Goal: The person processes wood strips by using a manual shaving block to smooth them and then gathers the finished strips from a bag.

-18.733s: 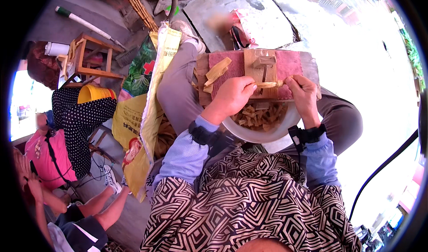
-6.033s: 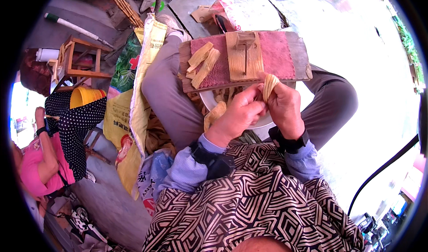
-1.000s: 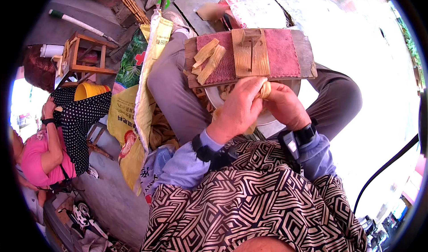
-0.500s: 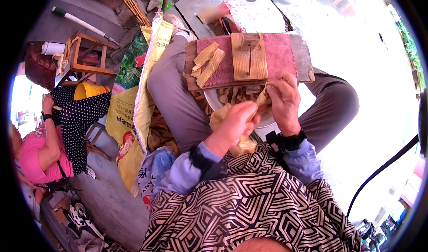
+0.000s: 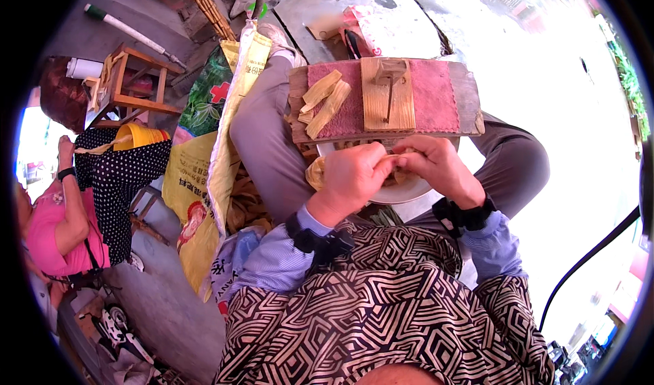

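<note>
Head view, only one: both hands meet over a white bowl (image 5: pixel 402 193) on the lap, just below a wooden board (image 5: pixel 470 95) resting across the knees. Left hand (image 5: pixel 353 181) curled nearly closed, fingers (image 5: pixel 373 162) pinching one end of a thin tan strip (image 5: pixel 394 157), prob. a dried leaf or husk piece; right hand (image 5: pixel 436 168) also curled tight, fingers (image 5: pixel 417 148) gripping the other end, so the strip sits right betw. the two sets of fingertips, touching both. Most of it hidden by knuckles, can't tell its full length. Judging by look: v. light, thin, dry, bends easily but likely to crack or split along the grain if folded sharp; not slippery. Best held at the ends w/ fingertip pinch, light pressure, as here. Pose: both forearms come up from lower edge, wrists bent inward, palms facing each other, elbows tucked by the patterned top; black band (image 5: pixel 464 216) on right wrist, dark strap on the left. Just beyond the fingers, on the board: pink cloth (image 5: pixel 436 102), a small wooden block (image 5: pixel 387 92) w/ a peg on it, and a few loose tan strips (image 5: pixel 325 102) lying to the left-hand side. More tan scraps in the bowl under the fingers. Another person in pink (image 5: pixel 65 228) sits well apart, far left.
</note>
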Demonstrator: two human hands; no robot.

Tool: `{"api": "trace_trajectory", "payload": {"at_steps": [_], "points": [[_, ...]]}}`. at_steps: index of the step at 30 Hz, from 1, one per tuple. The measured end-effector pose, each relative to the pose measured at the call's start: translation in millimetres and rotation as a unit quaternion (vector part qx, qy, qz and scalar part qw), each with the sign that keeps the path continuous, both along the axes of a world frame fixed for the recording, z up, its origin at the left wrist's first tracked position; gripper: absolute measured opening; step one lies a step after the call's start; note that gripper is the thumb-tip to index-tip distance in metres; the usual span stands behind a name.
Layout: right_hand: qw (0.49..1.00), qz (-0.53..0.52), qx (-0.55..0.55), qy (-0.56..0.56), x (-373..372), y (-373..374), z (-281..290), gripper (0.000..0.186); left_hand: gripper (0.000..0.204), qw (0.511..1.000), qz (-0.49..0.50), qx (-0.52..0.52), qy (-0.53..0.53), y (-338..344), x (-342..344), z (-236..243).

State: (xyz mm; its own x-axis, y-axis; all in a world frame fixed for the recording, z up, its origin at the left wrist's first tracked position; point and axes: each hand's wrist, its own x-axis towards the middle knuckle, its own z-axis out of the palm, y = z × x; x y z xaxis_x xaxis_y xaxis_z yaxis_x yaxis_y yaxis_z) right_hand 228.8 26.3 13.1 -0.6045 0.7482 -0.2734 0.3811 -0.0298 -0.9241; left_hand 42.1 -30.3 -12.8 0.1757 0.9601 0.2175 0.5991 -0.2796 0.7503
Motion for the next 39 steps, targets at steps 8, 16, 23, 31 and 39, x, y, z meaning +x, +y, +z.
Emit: {"api": "trace_trajectory", "payload": {"at_steps": [8, 16, 23, 31, 39], "points": [[0.983, -0.052, -0.16, 0.071, 5.1, 16.5, 40.0, 0.01, 0.018, 0.945, -0.058, -0.229, -0.226, 23.5, -30.1, 25.9], [0.984, -0.072, -0.156, 0.037, 33.0, 26.6, 41.0, 0.009, 0.017, 0.913, -0.098, -0.305, -0.252, 21.0, -38.1, 31.4], [0.985, -0.122, -0.04, 0.118, 17.4, 31.6, 23.9, 0.023, 0.017, 0.909, -0.091, -0.3, -0.274, 37.6, -37.7, 27.6], [0.983, -0.066, -0.162, 0.054, 11.5, 38.8, 32.4, 0.006, 0.016, 0.891, -0.115, -0.328, -0.291, 44.5, -40.9, 5.4], [0.988, -0.15, -0.016, 0.032, -5.0, 54.6, -13.1, 0.013, 0.01, 0.909, -0.02, -0.307, -0.279, 74.7, -47.3, -2.0]]}}
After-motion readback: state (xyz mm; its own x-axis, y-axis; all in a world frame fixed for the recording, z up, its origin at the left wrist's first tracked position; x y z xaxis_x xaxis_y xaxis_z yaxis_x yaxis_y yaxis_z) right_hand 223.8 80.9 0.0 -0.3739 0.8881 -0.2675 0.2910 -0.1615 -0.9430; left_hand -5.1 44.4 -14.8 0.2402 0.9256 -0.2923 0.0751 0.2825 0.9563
